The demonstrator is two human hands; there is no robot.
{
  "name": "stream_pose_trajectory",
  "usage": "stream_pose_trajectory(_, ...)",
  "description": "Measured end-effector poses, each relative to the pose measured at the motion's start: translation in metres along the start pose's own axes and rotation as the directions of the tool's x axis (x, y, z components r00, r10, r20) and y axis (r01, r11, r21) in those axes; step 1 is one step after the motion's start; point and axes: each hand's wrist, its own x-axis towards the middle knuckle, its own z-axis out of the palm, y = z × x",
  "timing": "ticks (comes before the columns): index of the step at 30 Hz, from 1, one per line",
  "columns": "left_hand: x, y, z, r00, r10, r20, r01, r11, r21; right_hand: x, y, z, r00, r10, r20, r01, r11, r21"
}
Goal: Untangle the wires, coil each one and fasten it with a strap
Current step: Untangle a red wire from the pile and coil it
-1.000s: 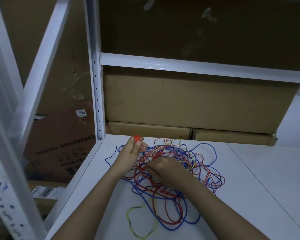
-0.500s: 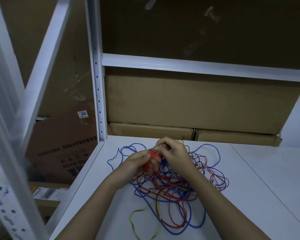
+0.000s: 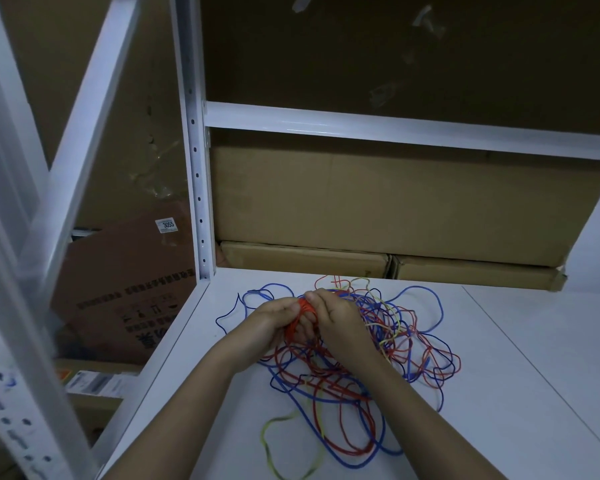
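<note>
The red coil sits between both hands, just above the far-left part of the tangle on the white bench. It looks like a small, tight bundle of red wire whose loops stand roughly upright, its long axis running from far to near, with a red strand trailing from its near end down into the pile. The left hand has its fingers curled round the coil from the left; the right hand pinches it from the right, thumb on top, though how many turns each grip holds is hard to tell in this dim view. To wind well, I would keep the left grip steady as the form, let the right feed each new turn flat beside the last, and lift the trailing strand clear of the blue and yellow wires before pulling, so no knot tightens. No strap is visible. Cardboard boxes stand behind, at the far side.
</note>
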Motion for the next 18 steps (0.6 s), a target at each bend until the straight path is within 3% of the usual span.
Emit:
stream_pose_trajectory(8, -0.001, -0.004, 0.006, 0.992, 0.106, -0.065, -0.085, 0.961, 0.264, 0.000, 0.006, 0.000, 0.994, -0.097, -0.051, 0.091, 0.991, -0.101)
stream_pose_trajectory(12, -0.001, -0.002, -0.002, 0.983, 0.144, -0.111, -0.073, 0.870, 0.487, -0.005, 0.008, -0.003, 0.988, -0.153, -0.027, 0.148, 0.980, -0.132)
stream_pose_trajectory(15, -0.003, -0.005, -0.006, 0.985, 0.100, -0.144, -0.032, 0.910, 0.414, -0.005, 0.005, -0.001, 0.990, -0.140, 0.002, 0.140, 0.984, -0.109)
stream_pose_trajectory(18, 0.000, -0.009, -0.001, 0.971, 0.105, -0.215, -0.001, 0.900, 0.435, 0.001, -0.001, 0.002, 0.999, -0.002, 0.039, 0.000, 0.999, 0.053)
